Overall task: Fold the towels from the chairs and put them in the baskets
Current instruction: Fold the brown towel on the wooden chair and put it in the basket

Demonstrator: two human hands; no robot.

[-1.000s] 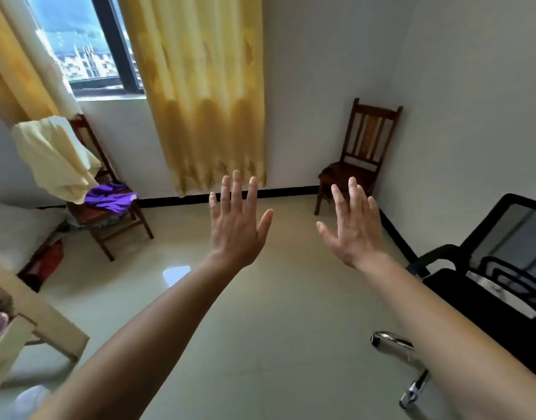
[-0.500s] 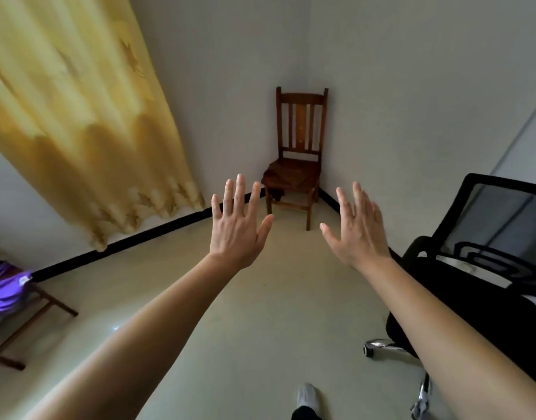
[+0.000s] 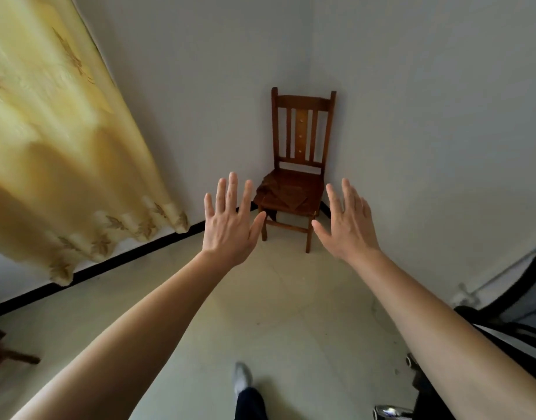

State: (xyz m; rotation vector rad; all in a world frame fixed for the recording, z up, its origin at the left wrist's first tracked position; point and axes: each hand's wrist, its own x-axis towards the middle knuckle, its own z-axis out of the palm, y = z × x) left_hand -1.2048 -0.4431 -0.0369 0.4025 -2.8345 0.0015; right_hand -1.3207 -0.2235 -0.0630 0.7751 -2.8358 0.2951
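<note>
A brown wooden chair (image 3: 302, 137) stands in the room's corner, straight ahead of me. A dark brown towel (image 3: 286, 190) lies crumpled on its seat and hangs a little over the front left edge. My left hand (image 3: 229, 221) and my right hand (image 3: 348, 222) are held up in front of me, palms forward, fingers straight and spread, holding nothing. Both hands are well short of the chair, one to each side of it in the view. No basket is in sight.
A yellow curtain (image 3: 63, 147) hangs at the left above a black skirting board (image 3: 109, 263). A black office chair (image 3: 503, 325) stands at the right edge. Part of another wooden chair (image 3: 3, 353) shows at the far left. My foot (image 3: 242, 377) is on the pale tiled floor.
The view has swung right and moved toward the corner chair, which now looks larger and centred. The window and the chair with the purple towel have left the view. Both hands stay spread.
</note>
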